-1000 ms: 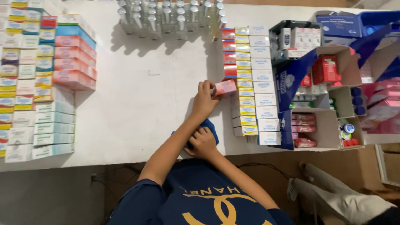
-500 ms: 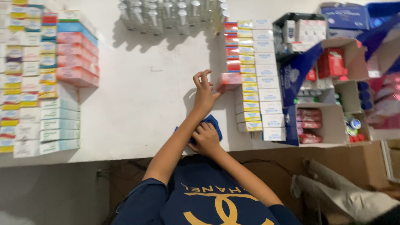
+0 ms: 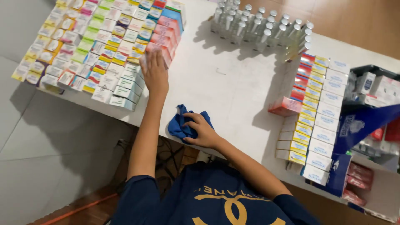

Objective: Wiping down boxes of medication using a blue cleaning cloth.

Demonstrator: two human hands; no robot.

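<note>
My left hand [image 3: 154,74] reaches out to the left, fingers spread over the edge of a stack of pink boxes [image 3: 163,38] in a large block of small medicine boxes [image 3: 83,50]. It grips nothing that I can see. My right hand [image 3: 203,131] rests near the table's front edge, fingers closed on a crumpled blue cloth [image 3: 180,125]. A single pink box [image 3: 285,106] lies against the left side of the rows of white and yellow boxes [image 3: 316,121] on the right.
A white table [image 3: 225,83] carries a cluster of several small silver-capped bottles [image 3: 260,29] at the back. On the right stand blue cartons [image 3: 358,125] and a dark tray of boxes [image 3: 375,85]. A pale tiled floor lies to the left.
My left hand let go of the pink box by the right-hand rows and swung across to the left block of boxes. The right hand stayed on the blue cloth. The camera turned left.
</note>
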